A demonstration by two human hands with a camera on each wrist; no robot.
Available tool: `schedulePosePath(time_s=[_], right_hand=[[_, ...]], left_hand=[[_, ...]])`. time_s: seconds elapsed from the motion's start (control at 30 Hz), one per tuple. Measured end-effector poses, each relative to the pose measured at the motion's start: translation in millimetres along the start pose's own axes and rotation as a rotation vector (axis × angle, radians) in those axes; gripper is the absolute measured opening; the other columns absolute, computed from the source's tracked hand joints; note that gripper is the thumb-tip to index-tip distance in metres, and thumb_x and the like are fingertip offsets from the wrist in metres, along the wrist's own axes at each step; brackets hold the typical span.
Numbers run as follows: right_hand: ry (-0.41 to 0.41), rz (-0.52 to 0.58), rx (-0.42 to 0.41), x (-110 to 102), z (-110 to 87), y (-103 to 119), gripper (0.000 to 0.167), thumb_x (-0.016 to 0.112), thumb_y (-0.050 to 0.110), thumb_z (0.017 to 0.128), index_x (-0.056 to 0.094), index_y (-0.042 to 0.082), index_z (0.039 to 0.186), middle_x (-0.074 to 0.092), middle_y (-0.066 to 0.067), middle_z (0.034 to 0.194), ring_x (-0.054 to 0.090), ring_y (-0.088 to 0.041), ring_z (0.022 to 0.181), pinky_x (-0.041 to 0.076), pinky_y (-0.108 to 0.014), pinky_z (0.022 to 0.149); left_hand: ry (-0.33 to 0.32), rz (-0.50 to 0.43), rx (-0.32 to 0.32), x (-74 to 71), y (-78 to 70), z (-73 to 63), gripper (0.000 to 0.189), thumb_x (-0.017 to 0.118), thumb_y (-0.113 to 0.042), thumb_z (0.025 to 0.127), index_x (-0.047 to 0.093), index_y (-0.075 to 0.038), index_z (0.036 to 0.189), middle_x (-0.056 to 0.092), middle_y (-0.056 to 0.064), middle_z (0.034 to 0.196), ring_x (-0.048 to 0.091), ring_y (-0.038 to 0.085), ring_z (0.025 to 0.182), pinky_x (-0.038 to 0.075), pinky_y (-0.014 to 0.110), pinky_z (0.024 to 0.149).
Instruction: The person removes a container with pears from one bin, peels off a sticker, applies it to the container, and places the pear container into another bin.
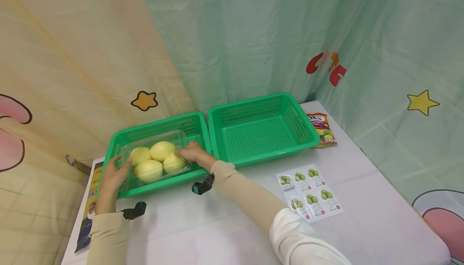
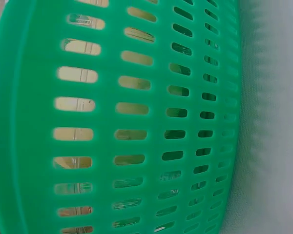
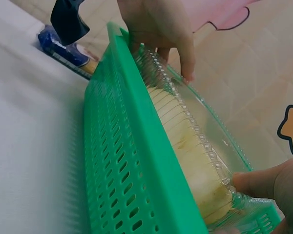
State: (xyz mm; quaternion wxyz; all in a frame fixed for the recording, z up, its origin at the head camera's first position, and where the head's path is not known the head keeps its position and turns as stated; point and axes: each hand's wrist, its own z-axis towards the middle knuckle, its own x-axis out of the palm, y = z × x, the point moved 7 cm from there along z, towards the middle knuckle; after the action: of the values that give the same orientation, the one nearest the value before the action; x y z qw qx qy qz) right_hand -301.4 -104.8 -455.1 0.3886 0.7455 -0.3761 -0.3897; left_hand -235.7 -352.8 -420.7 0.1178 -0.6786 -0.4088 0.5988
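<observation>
A clear plastic clamshell box with several pale yellow-green fruits inside sits within the left green basket. My left hand grips the box at its left end, thumb on the lid side. At the opposite end my right hand holds it, the thumb over the box's edge in the right wrist view, where the box stands tilted above the basket rim. The left wrist view is filled by the basket's slotted wall, with the fruit showing through the slots.
A second green basket stands to the right, touching or close beside the first. Beyond it lies a fruit candy bag. A sheet of fruit stickers lies on the white table. At the left edge lies a blue-and-yellow packet.
</observation>
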Motion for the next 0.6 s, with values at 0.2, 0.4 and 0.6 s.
schedulePosePath(time_s=[0.2,0.4,0.6], right_hand=[[-0.006,0.002,-0.011,-1.0,-1.3,1.7,0.044,0.067,0.034,0.096,0.056,-0.001,0.121,0.056,-0.013,0.118,0.049,-0.017,0.076,0.046,-0.032,0.074],[0.004,-0.016,-0.017,-1.8,-1.2,4.1,0.038,0.067,0.032,0.096,0.047,0.013,0.070,0.043,0.001,0.072,0.033,-0.011,0.049,0.034,-0.026,0.056],[0.009,-0.042,-0.042,-5.3,-1.6,8.5,0.061,0.067,0.032,0.097,0.031,0.019,0.048,0.028,0.007,0.050,0.027,-0.009,0.043,0.030,-0.024,0.051]], left_hand=[[0.012,0.000,-0.011,-0.8,-1.9,-3.1,0.076,0.030,-0.045,0.106,0.004,0.001,0.160,0.013,0.037,0.161,0.025,0.058,0.144,0.030,0.070,0.114],[-0.007,0.002,-0.033,-2.9,-2.4,-3.6,0.076,0.031,-0.046,0.106,0.006,0.000,0.160,0.015,0.037,0.161,0.027,0.057,0.144,0.030,0.070,0.115],[-0.004,-0.003,-0.039,-3.6,-3.7,-3.8,0.075,0.031,-0.046,0.106,0.006,0.000,0.160,0.014,0.037,0.161,0.026,0.057,0.144,0.028,0.069,0.116]])
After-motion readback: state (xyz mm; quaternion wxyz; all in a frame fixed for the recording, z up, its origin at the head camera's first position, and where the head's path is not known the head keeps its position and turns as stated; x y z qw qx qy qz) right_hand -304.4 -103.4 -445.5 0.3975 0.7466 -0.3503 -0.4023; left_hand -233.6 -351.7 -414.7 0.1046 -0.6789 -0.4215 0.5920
